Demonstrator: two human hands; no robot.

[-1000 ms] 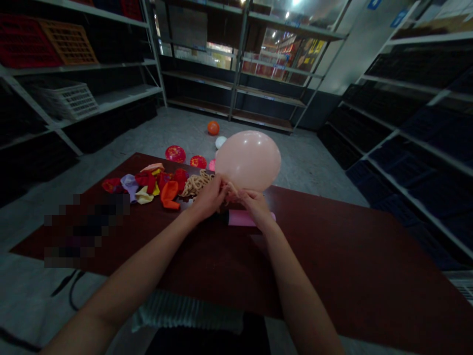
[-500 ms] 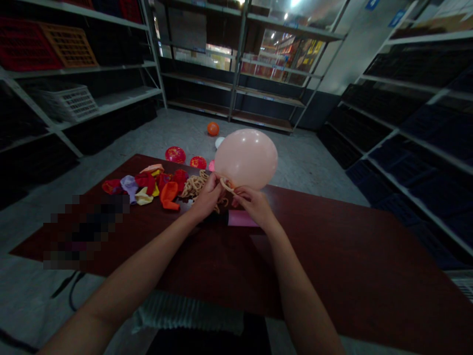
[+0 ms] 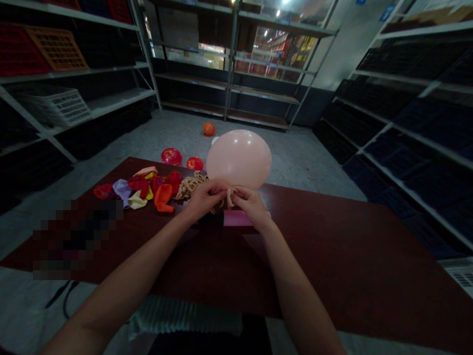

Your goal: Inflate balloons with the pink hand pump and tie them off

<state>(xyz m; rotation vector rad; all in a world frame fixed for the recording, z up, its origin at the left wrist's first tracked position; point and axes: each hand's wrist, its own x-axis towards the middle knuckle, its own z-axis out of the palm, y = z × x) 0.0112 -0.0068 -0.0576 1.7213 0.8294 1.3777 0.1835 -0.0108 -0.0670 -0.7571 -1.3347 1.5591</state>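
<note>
A large inflated pale pink balloon (image 3: 238,158) stands upright just beyond my hands, its neck hidden by my fingers. My left hand (image 3: 207,198) is closed in a pinch below the balloon, on a beige cord (image 3: 230,198) at its neck. From the right, my right hand (image 3: 252,204) pinches the same cord, which hangs in a short loop between the hands. The fingertips of both hands nearly meet. Under my right hand lies a pink cylinder (image 3: 237,218) with a dark left end. A heap of the beige cord (image 3: 190,185) lies beside my left hand.
Deflated balloons (image 3: 138,187) in several colours lie on the left of the dark brown table (image 3: 332,256). An orange deflated balloon (image 3: 163,198) is nearest the cord heap. Inflated red balloons (image 3: 171,156) and an orange balloon (image 3: 209,128) rest on the floor. Shelving (image 3: 227,88) surrounds the table.
The cord was stretched across between my hands and now hangs down in a loop. My fingers have drawn closer together at the balloon's neck. The view has shifted slightly to the right.
</note>
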